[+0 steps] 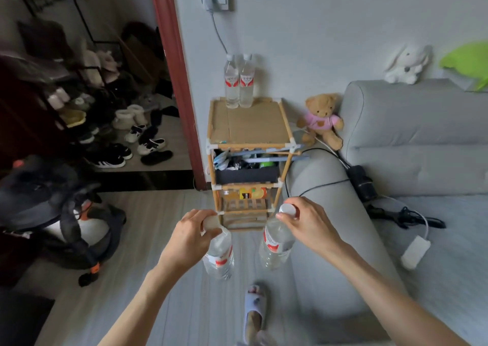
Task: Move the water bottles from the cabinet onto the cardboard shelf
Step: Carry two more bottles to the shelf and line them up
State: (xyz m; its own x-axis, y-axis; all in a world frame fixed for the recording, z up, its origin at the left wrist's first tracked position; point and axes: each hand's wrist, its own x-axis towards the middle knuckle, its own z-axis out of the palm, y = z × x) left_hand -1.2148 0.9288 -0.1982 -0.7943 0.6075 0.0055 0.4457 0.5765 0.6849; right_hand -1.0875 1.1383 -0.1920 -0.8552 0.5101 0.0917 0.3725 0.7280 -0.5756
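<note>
each hand, left [192, 236] and right [303, 220], pinches a full, heavy, slick bottle [220, 254] by its cap with clenched fingers [211, 231]; gripping lower looks safer

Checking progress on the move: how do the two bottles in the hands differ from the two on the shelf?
The carried bottles hang in the air by their caps, one from the left hand, one from the right hand; the shelf bottles stand upright, untouched, on the cardboard top. The carried ones are apart; the shelf ones stand side by side. All are clear, red-labelled and white-capped.
</note>
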